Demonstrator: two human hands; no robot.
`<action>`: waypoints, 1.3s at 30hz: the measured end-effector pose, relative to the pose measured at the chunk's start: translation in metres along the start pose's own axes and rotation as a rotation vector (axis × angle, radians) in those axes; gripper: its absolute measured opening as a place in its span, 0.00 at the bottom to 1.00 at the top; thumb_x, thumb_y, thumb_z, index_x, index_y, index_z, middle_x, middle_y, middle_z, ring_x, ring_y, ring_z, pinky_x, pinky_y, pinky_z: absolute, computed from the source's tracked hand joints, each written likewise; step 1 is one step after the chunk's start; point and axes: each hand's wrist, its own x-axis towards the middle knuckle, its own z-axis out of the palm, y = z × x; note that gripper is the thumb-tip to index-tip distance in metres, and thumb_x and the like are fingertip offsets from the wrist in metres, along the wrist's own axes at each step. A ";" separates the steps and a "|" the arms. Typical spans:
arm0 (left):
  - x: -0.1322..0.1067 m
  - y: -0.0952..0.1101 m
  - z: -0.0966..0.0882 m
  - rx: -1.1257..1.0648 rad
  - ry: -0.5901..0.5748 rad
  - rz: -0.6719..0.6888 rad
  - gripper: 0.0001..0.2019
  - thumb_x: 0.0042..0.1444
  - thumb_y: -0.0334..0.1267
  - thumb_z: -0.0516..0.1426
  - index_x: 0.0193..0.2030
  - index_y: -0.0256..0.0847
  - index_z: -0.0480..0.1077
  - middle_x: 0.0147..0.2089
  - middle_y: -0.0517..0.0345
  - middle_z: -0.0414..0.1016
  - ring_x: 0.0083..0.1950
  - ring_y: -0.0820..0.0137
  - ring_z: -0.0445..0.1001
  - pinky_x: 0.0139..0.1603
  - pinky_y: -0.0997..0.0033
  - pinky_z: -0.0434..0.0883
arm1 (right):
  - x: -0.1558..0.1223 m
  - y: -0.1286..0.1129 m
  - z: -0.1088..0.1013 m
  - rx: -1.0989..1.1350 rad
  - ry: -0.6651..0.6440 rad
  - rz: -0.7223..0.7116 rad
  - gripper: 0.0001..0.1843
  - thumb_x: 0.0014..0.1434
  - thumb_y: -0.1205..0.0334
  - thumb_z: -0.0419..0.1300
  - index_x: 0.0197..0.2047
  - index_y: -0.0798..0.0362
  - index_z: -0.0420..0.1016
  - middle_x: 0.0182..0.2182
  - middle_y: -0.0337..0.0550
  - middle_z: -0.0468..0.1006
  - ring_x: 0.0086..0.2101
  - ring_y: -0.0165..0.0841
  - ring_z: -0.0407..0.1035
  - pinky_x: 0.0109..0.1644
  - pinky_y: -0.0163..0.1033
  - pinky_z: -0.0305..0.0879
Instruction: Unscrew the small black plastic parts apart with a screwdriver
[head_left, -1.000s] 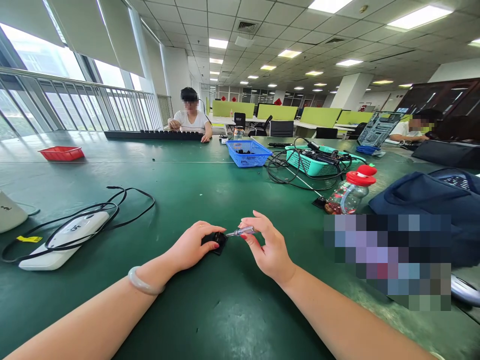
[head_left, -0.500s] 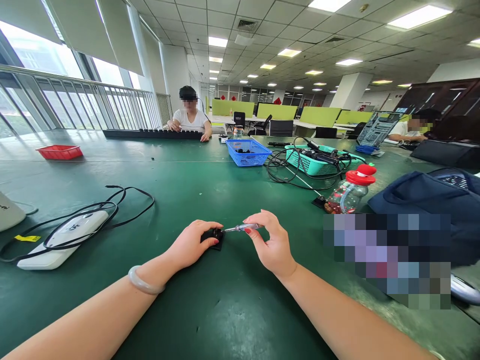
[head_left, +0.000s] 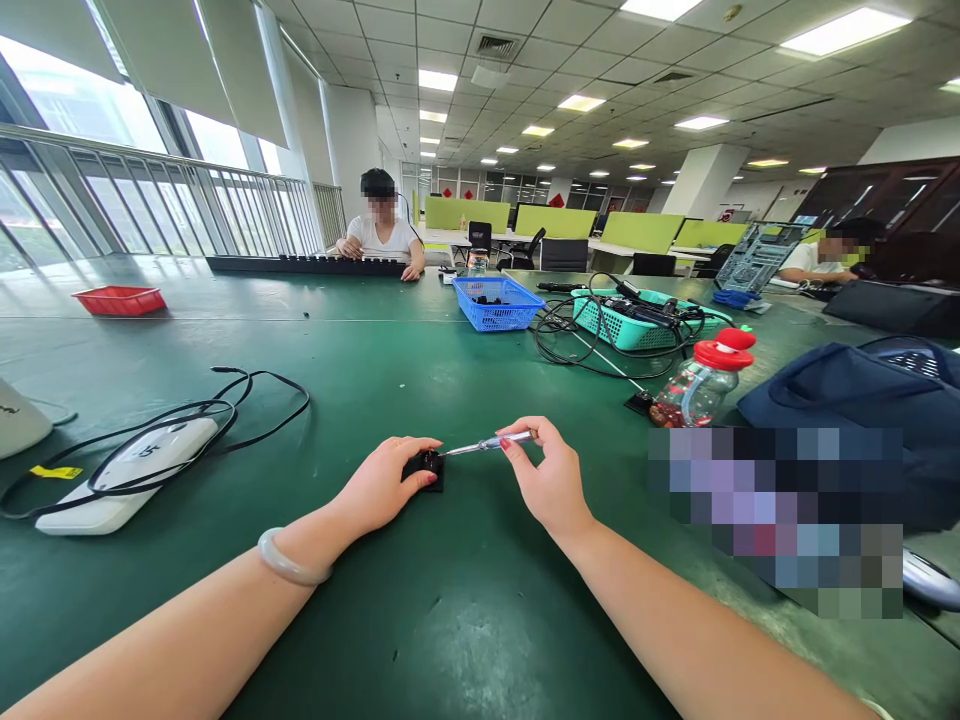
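My left hand (head_left: 382, 482) lies on the green table (head_left: 420, 610) with its fingers closed over a small black part (head_left: 426, 467), pinning it down. My right hand (head_left: 547, 480) pinches the clear handle of a small screwdriver (head_left: 486, 443). The metal tip of the tool points left and touches the black part. A pale bangle (head_left: 289, 562) sits on my left wrist.
A white device (head_left: 124, 475) wrapped in black cable lies to the left. A red-capped bottle (head_left: 701, 385) and a navy bag (head_left: 847, 400) stand at the right. Blue (head_left: 496, 303), teal (head_left: 637, 320) and red (head_left: 118, 300) baskets sit farther back. Two people sit at the far tables.
My right hand has drawn slightly right and up, so more of the screwdriver shaft shows. Its tip stays at the black part under my left hand.
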 end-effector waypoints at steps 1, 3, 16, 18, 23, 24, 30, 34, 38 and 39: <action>0.000 0.000 0.000 0.001 -0.003 -0.002 0.20 0.58 0.43 0.55 0.57 0.47 0.70 0.55 0.54 0.75 0.58 0.58 0.70 0.64 0.52 0.68 | 0.000 0.000 0.000 -0.009 -0.008 0.005 0.04 0.61 0.58 0.59 0.37 0.47 0.72 0.36 0.42 0.81 0.39 0.40 0.74 0.50 0.50 0.67; 0.000 0.001 -0.001 -0.001 -0.011 -0.007 0.20 0.58 0.42 0.55 0.57 0.47 0.70 0.55 0.54 0.75 0.58 0.58 0.70 0.65 0.52 0.67 | 0.000 0.000 0.002 -0.033 -0.038 0.006 0.05 0.61 0.57 0.59 0.36 0.47 0.74 0.34 0.41 0.81 0.38 0.40 0.74 0.49 0.50 0.67; -0.001 0.005 -0.002 -0.015 -0.008 -0.022 0.19 0.57 0.43 0.55 0.56 0.47 0.71 0.54 0.54 0.76 0.57 0.58 0.70 0.63 0.53 0.69 | 0.000 0.003 0.006 0.323 -0.047 0.165 0.15 0.58 0.53 0.63 0.45 0.48 0.67 0.38 0.46 0.84 0.42 0.40 0.78 0.51 0.51 0.72; -0.001 0.004 -0.001 -0.018 -0.011 -0.023 0.20 0.57 0.44 0.55 0.57 0.47 0.70 0.55 0.54 0.75 0.58 0.58 0.70 0.64 0.52 0.68 | 0.001 0.003 0.006 0.396 -0.017 0.161 0.15 0.58 0.53 0.63 0.45 0.48 0.67 0.38 0.46 0.84 0.41 0.40 0.79 0.51 0.51 0.73; -0.001 0.000 0.001 -0.001 -0.016 0.012 0.19 0.58 0.44 0.55 0.55 0.48 0.71 0.56 0.55 0.75 0.60 0.58 0.68 0.65 0.52 0.66 | -0.001 0.000 0.006 0.451 0.032 0.040 0.12 0.62 0.53 0.60 0.47 0.47 0.66 0.39 0.44 0.81 0.42 0.39 0.79 0.51 0.50 0.74; -0.001 0.000 0.001 0.001 -0.016 0.014 0.18 0.58 0.45 0.55 0.55 0.48 0.71 0.56 0.56 0.75 0.60 0.58 0.68 0.65 0.52 0.66 | -0.002 0.000 0.005 0.453 0.026 0.019 0.12 0.63 0.54 0.59 0.47 0.47 0.66 0.39 0.43 0.80 0.41 0.38 0.79 0.50 0.50 0.75; -0.001 0.000 0.001 -0.003 -0.019 0.004 0.17 0.58 0.44 0.56 0.54 0.49 0.71 0.55 0.56 0.75 0.60 0.58 0.68 0.64 0.53 0.67 | -0.007 -0.002 0.004 0.392 -0.026 -0.060 0.09 0.66 0.55 0.56 0.48 0.46 0.66 0.39 0.42 0.78 0.41 0.38 0.79 0.50 0.50 0.75; -0.001 0.000 0.000 0.001 -0.017 0.021 0.17 0.58 0.44 0.56 0.54 0.49 0.72 0.55 0.57 0.76 0.59 0.59 0.68 0.64 0.54 0.67 | -0.008 -0.001 0.005 0.370 -0.034 -0.095 0.08 0.67 0.57 0.54 0.49 0.46 0.66 0.40 0.42 0.78 0.42 0.37 0.79 0.51 0.49 0.75; 0.000 -0.001 0.000 0.006 -0.019 0.012 0.17 0.58 0.44 0.56 0.54 0.51 0.72 0.54 0.58 0.76 0.59 0.59 0.69 0.63 0.55 0.68 | -0.008 0.000 0.005 0.332 -0.034 -0.106 0.08 0.67 0.57 0.54 0.49 0.46 0.66 0.40 0.42 0.78 0.42 0.37 0.79 0.50 0.48 0.76; 0.000 -0.001 0.000 0.004 -0.020 0.009 0.17 0.58 0.44 0.56 0.54 0.52 0.72 0.54 0.58 0.76 0.59 0.59 0.69 0.62 0.55 0.69 | -0.008 0.001 0.005 0.326 -0.032 -0.106 0.08 0.67 0.58 0.54 0.49 0.46 0.66 0.40 0.42 0.78 0.42 0.37 0.79 0.49 0.48 0.76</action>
